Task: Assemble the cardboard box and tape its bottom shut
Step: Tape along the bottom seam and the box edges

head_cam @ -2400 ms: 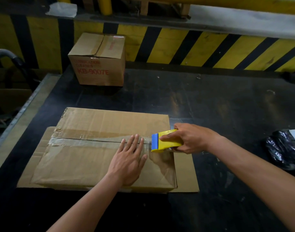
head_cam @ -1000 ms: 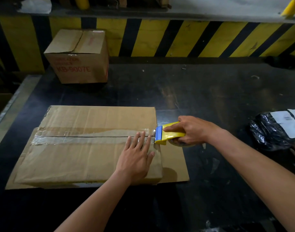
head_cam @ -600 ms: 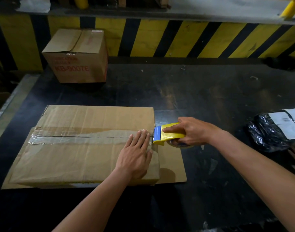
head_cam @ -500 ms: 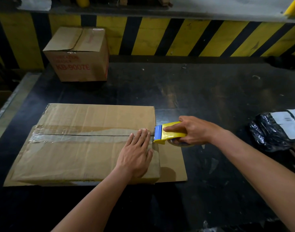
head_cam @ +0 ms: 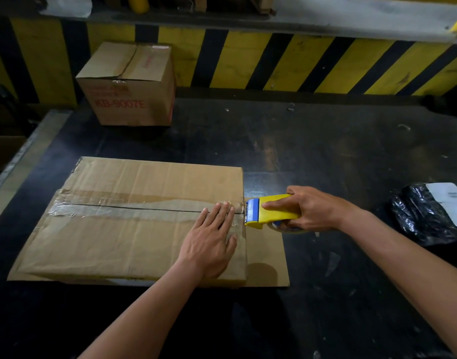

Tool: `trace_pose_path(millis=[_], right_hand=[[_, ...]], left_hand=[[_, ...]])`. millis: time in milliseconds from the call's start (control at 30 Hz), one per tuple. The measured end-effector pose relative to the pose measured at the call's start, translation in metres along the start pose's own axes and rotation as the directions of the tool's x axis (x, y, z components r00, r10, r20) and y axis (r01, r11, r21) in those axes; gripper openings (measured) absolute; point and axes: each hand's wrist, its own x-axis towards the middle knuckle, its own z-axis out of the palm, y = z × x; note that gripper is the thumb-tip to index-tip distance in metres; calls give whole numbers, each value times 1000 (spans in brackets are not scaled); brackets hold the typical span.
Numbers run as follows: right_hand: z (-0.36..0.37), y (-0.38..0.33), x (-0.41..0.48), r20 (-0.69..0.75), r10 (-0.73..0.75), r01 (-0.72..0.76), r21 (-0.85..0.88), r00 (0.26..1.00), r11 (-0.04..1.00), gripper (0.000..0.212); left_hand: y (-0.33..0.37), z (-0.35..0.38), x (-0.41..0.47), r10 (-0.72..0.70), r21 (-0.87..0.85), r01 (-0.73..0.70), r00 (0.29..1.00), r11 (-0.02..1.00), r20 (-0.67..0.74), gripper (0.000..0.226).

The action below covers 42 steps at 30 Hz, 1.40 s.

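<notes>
A flat brown cardboard box [head_cam: 134,237] lies bottom-up on the dark table, its loose flaps spread out underneath it. Clear tape [head_cam: 134,209] runs along the middle seam from the left edge to the right edge. My left hand [head_cam: 209,239] presses flat, fingers together, on the box's right end beside the seam. My right hand [head_cam: 310,209] grips a yellow and blue tape dispenser [head_cam: 267,211] just off the box's right edge, its blue blade end touching that edge.
A closed brown carton [head_cam: 129,85] with red print stands at the back left against a yellow and black striped wall [head_cam: 299,63]. A black plastic parcel [head_cam: 429,213] with a white label lies at the right. The table's left edge [head_cam: 28,149] has a pale metal rim.
The dispenser has travelled a little right, from over the box's right end to just past its edge. My left hand has stayed flat on the box.
</notes>
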Motion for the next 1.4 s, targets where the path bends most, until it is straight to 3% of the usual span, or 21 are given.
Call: trace_pose_path(millis=[767, 1400], right_hand=[[-3, 9, -4, 67, 32, -31, -19, 997, 999, 55], [-31, -34, 50, 263, 150, -128, -99, 953, 987, 51]], left_hand=[[1, -1, -1, -3, -24, 3, 1000, 1000, -1, 68], [3, -5, 1, -11, 16, 10, 998, 1000, 58, 67]])
